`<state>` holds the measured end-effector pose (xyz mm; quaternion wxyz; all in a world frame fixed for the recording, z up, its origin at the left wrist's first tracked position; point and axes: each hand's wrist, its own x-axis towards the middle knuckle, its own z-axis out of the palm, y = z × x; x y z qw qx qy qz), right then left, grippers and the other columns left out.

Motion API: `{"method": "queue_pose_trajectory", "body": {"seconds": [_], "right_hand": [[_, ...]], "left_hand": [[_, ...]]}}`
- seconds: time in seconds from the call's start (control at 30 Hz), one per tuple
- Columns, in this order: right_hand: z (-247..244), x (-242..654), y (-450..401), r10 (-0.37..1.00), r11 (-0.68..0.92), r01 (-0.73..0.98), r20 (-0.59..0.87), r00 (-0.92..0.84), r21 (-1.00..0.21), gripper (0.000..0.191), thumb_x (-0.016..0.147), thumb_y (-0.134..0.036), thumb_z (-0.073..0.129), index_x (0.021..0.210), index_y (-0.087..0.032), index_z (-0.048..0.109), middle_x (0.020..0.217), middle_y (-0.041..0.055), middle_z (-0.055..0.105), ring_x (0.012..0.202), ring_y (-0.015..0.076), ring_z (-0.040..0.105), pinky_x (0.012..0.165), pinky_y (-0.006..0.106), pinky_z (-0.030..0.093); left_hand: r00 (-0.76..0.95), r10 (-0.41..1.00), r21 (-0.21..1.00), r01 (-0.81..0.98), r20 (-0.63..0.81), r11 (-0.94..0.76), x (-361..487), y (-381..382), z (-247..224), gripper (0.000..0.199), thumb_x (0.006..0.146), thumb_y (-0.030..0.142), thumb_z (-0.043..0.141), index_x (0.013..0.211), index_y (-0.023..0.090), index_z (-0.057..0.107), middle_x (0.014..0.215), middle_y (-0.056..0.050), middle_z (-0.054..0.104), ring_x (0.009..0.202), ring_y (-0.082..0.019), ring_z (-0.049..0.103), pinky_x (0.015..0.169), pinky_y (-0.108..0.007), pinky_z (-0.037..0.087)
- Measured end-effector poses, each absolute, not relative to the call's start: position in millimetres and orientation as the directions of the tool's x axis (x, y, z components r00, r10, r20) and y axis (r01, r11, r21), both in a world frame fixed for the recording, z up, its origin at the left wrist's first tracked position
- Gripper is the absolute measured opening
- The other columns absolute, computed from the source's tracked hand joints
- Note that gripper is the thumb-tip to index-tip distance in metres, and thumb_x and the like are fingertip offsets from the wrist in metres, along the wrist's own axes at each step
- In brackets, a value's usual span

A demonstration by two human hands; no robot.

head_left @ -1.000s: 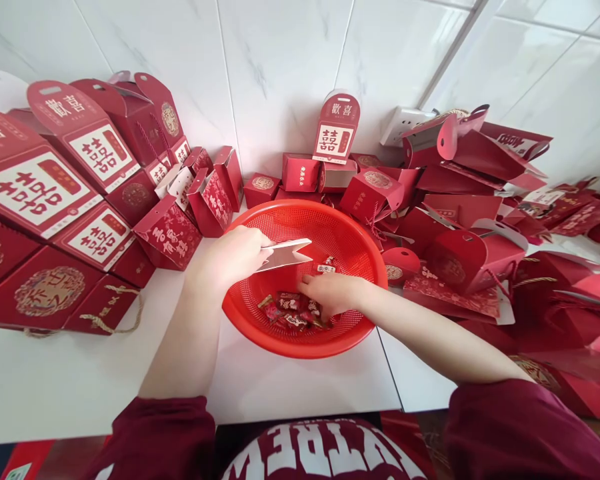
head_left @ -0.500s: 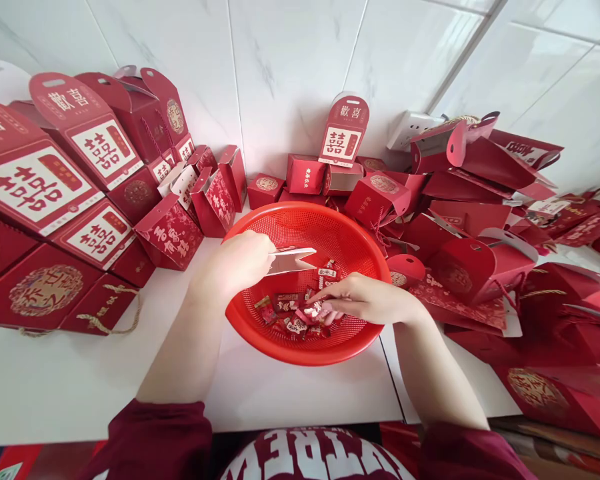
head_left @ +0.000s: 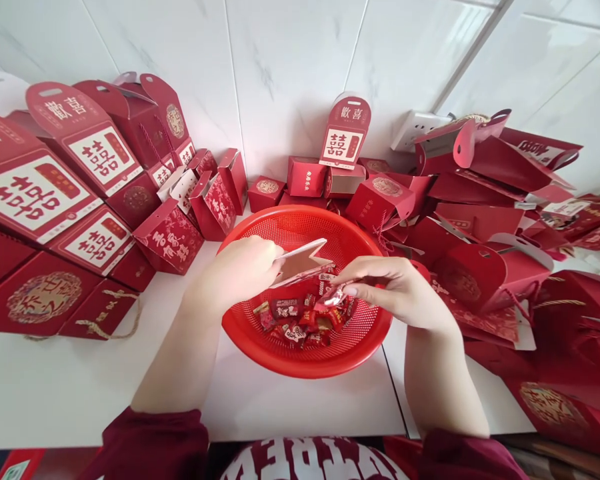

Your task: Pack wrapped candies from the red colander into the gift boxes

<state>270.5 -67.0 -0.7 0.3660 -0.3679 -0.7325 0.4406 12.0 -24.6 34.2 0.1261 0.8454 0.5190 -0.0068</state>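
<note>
A red plastic basket stands in the middle, with several wrapped candies at its bottom. Over its left part, my left hand grips a small open paper bag whose mouth faces right. My right hand is above the basket's right side, thumb and fingers pinched on a shiny wrapped candy, just below and right of the bag's mouth. The fingertips of my left hand are partly hidden behind the bag's edge.
Red gift boxes are stacked at the left, beside small red bags. More boxes line the tiled wall behind the basket. A pile of red bags and boxes lies at the right, near a white power socket.
My right hand has risen from the candies with one pinched in its fingers. The bag in my left hand has tilted and its mouth looks wider. The view has shifted slightly.
</note>
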Motion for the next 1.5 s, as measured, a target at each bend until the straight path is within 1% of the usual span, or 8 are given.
{"method": "queue_pose_trajectory", "body": {"seconds": [0.23, 0.6, 0.77, 1.0, 1.1, 1.23, 1.37, 1.5], "right_hand": [[-3, 263, -70, 0.892, 0.45, 0.347, 0.433, -0.13, -0.823, 0.016, 0.092, -0.021, 0.066, 0.105, -0.024, 0.074, 0.1, 0.0031, 0.075, 0.089, 0.0171, 0.071, 0.078, 0.03, 0.059], [-5, 248, -72, 0.639, 0.766, 0.352, 0.575, -0.511, -0.538, 0.028, 0.095, -0.005, 0.054, 0.113, -0.021, 0.068, 0.113, 0.0066, 0.071, 0.108, 0.0172, 0.067, 0.094, 0.033, 0.057], [2, 254, -77, 0.719, 0.679, 0.286, 0.536, -0.442, -0.676, 0.035, 0.092, -0.002, 0.053, 0.113, -0.023, 0.071, 0.117, 0.0044, 0.072, 0.111, 0.018, 0.067, 0.097, 0.034, 0.056], [1, 258, -75, 0.885, 0.429, 0.169, 0.376, -0.275, -0.887, 0.008, 0.09, -0.028, 0.07, 0.091, -0.023, 0.076, 0.098, 0.0067, 0.075, 0.095, 0.0228, 0.071, 0.09, 0.039, 0.059], [-3, 256, -70, 0.877, 0.481, 0.199, 0.467, -0.113, -0.854, 0.007, 0.086, -0.025, 0.074, 0.093, -0.024, 0.075, 0.101, 0.0061, 0.071, 0.097, 0.0218, 0.069, 0.091, 0.039, 0.059], [-11, 252, -63, 0.859, 0.509, 0.092, 0.512, 0.015, -0.856, 0.035, 0.086, -0.021, 0.072, 0.12, -0.027, 0.066, 0.116, 0.0064, 0.063, 0.1, 0.02, 0.067, 0.09, 0.04, 0.06], [-19, 246, -58, 0.885, 0.466, 0.091, 0.465, -0.041, -0.88, 0.01, 0.09, -0.026, 0.068, 0.096, -0.023, 0.061, 0.111, 0.0065, 0.064, 0.107, 0.0208, 0.065, 0.092, 0.038, 0.059], [-20, 243, -59, 0.911, 0.344, 0.218, 0.268, -0.313, -0.913, 0.008, 0.098, -0.03, 0.056, 0.098, -0.023, 0.051, 0.098, 0.0045, 0.068, 0.092, 0.0187, 0.069, 0.085, 0.035, 0.059]], "left_hand": [[0.472, 0.871, 0.141, 0.88, -0.139, -0.455, 22, -26, 26, 0.031, 0.096, 0.028, 0.043, 0.09, 0.022, 0.073, 0.08, -0.005, 0.071, 0.068, -0.02, 0.063, 0.055, -0.031, 0.03], [0.528, 0.833, 0.152, 0.848, -0.167, -0.508, 29, -29, 32, 0.033, 0.094, 0.035, 0.046, 0.077, 0.02, 0.07, 0.071, -0.007, 0.068, 0.068, -0.024, 0.063, 0.056, -0.031, 0.031], [0.515, 0.841, 0.165, 0.856, -0.169, -0.49, 28, -26, 33, 0.033, 0.094, 0.034, 0.048, 0.073, 0.02, 0.068, 0.071, -0.006, 0.069, 0.067, -0.022, 0.061, 0.056, -0.031, 0.031], [0.463, 0.872, 0.187, 0.881, -0.156, -0.434, 31, -27, 33, 0.039, 0.095, 0.044, 0.047, 0.072, 0.02, 0.067, 0.069, -0.005, 0.068, 0.064, -0.021, 0.061, 0.056, -0.031, 0.03], [0.473, 0.87, 0.145, 0.879, -0.141, -0.454, 29, -29, 31, 0.028, 0.095, 0.035, 0.046, 0.094, 0.021, 0.07, 0.079, -0.006, 0.071, 0.072, -0.024, 0.065, 0.058, -0.031, 0.032], [0.457, 0.874, 0.207, 0.883, -0.164, -0.422, 26, -30, 28, 0.032, 0.096, 0.032, 0.047, 0.125, 0.02, 0.054, 0.087, -0.008, 0.072, 0.077, -0.026, 0.068, 0.058, -0.03, 0.037], [0.49, 0.861, 0.356, 0.835, -0.132, -0.42, 26, -26, 24, 0.027, 0.097, 0.035, 0.049, 0.118, 0.018, 0.047, 0.091, -0.009, 0.07, 0.079, -0.024, 0.068, 0.064, -0.029, 0.043], [0.554, 0.828, 0.428, 0.772, -0.09, -0.47, 26, -22, 22, 0.014, 0.099, 0.028, 0.04, 0.102, 0.021, 0.051, 0.089, -0.003, 0.066, 0.074, -0.019, 0.063, 0.067, -0.029, 0.045]]}}
